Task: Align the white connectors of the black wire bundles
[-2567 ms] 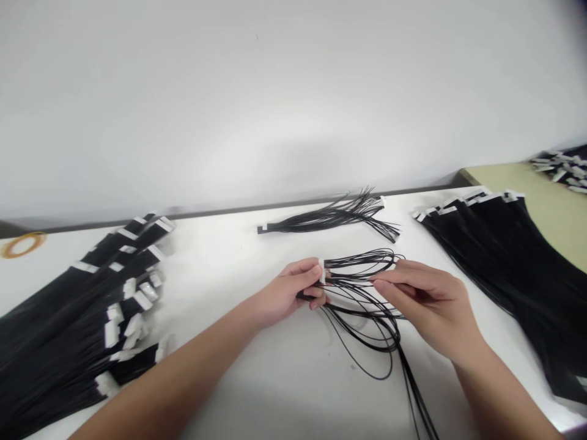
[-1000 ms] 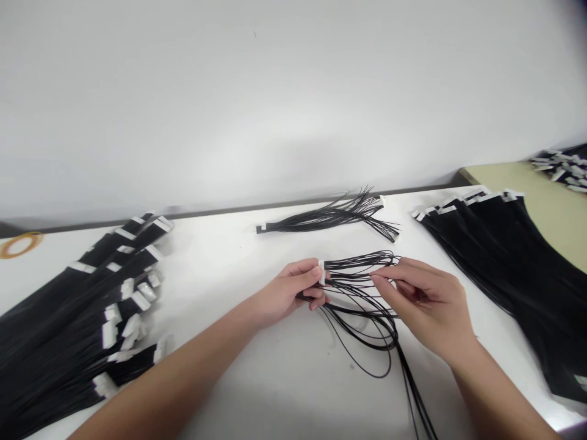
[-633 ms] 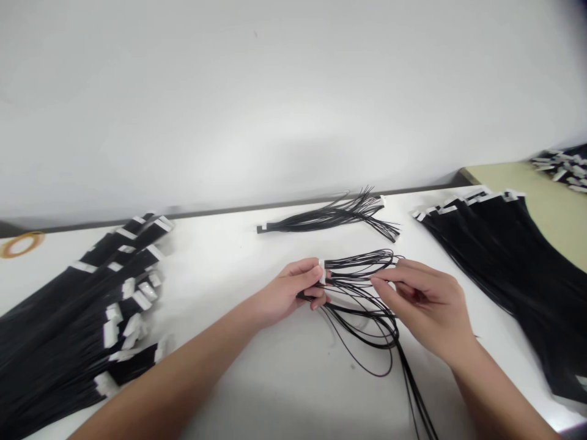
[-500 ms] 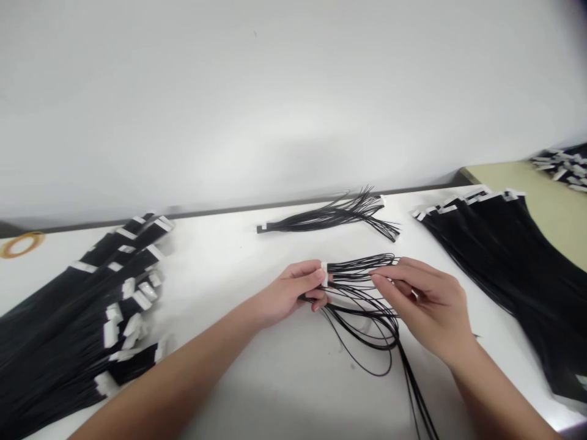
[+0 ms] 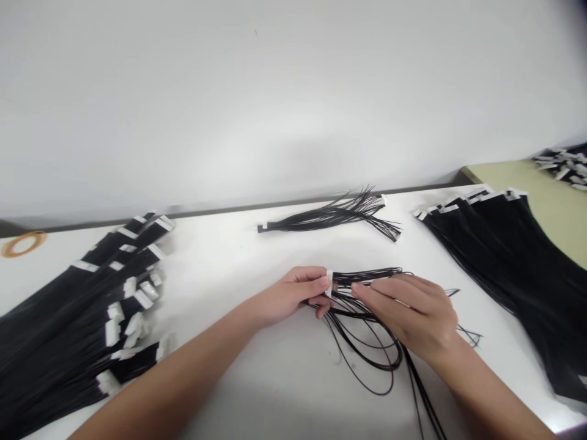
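Note:
My left hand pinches a small white connector between thumb and fingers. Many thin black wires run rightward out of it, and some loop down below toward the bottom edge. Just to the right, my right hand has thumb and forefinger pinched together on a wire close to the connector. The wire's tip between those fingers is hidden. Loose wire ends poke out to the right behind my right hand.
A loose black wire bundle lies at the table's back. Piled black cables with white connectors are at left, more flat black cables at right. Yellow rings sit at far left. A wall rises behind.
My right hand has moved left and slightly down, bringing its pinched fingers nearer the connector. My left hand and the connector have shifted slightly right and down.

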`<state>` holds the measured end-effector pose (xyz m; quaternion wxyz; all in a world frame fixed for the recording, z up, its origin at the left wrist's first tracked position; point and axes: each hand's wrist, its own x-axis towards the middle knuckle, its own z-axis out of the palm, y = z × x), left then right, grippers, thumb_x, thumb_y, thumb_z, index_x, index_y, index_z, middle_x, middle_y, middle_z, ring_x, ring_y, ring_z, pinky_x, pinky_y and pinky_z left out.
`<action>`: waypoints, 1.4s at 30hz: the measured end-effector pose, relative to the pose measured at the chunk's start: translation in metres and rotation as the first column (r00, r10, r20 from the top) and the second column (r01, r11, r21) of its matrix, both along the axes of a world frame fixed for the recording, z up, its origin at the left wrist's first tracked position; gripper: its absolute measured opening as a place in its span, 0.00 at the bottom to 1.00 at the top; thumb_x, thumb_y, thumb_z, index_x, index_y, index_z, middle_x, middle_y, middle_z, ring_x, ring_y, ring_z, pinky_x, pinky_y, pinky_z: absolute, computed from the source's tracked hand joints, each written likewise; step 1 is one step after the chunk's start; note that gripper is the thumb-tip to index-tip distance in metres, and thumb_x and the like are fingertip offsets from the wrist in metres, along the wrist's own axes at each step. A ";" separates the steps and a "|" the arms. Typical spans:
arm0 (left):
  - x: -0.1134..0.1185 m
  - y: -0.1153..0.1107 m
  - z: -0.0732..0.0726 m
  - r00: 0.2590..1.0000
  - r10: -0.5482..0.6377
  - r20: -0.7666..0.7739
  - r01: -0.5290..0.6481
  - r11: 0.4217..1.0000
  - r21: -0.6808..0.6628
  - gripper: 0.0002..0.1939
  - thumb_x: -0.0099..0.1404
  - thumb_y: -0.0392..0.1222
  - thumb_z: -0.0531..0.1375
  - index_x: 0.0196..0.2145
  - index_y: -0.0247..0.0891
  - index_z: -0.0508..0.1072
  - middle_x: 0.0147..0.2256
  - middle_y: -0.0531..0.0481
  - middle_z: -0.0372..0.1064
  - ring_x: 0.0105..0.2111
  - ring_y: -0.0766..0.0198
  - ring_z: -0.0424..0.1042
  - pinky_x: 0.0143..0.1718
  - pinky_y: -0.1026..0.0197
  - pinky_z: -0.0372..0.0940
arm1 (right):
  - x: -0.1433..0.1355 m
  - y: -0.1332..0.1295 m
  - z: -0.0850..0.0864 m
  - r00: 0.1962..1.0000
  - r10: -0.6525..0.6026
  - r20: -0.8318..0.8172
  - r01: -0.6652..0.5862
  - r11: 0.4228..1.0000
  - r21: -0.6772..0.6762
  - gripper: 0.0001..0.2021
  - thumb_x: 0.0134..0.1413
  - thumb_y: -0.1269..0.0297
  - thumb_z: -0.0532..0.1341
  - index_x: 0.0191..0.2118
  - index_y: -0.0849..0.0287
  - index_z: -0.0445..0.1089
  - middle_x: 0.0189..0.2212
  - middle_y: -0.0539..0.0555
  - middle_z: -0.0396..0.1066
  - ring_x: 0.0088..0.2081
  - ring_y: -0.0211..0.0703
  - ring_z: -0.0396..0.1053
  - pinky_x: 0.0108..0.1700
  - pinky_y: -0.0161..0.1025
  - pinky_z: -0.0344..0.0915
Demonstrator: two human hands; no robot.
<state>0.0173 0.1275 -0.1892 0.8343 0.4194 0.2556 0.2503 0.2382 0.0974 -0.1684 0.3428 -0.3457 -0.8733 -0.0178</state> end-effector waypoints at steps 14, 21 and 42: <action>-0.002 0.001 0.002 0.999 -0.035 0.004 0.035 0.999 -0.014 0.14 0.64 0.48 0.55 0.27 0.35 0.65 0.21 0.58 0.47 0.23 0.68 0.61 0.31 0.60 0.56 | -0.006 0.000 -0.001 1.000 0.018 -0.020 -0.019 1.000 -0.013 0.16 0.50 0.79 0.61 0.44 0.55 0.71 0.27 0.50 0.71 0.25 0.37 0.67 0.26 0.36 0.63; -0.003 0.003 0.002 0.991 0.121 0.060 -0.110 0.981 -0.160 0.12 0.66 0.46 0.52 0.30 0.36 0.65 0.22 0.56 0.54 0.24 0.67 0.65 0.36 0.58 0.58 | -0.003 0.002 0.012 0.914 -0.232 -0.332 0.242 0.970 -0.012 0.20 0.48 0.79 0.62 0.47 0.55 0.69 0.33 0.55 0.70 0.33 0.45 0.68 0.33 0.42 0.67; -0.006 0.004 0.005 0.945 0.322 0.047 -0.287 0.893 -0.347 0.11 0.64 0.47 0.55 0.34 0.36 0.68 0.31 0.47 0.70 0.36 0.61 0.70 0.43 0.57 0.63 | -0.032 -0.002 -0.011 0.972 -0.104 -0.213 -0.049 0.790 -0.611 0.05 0.58 0.67 0.57 0.37 0.56 0.71 0.28 0.51 0.67 0.30 0.40 0.64 0.32 0.36 0.62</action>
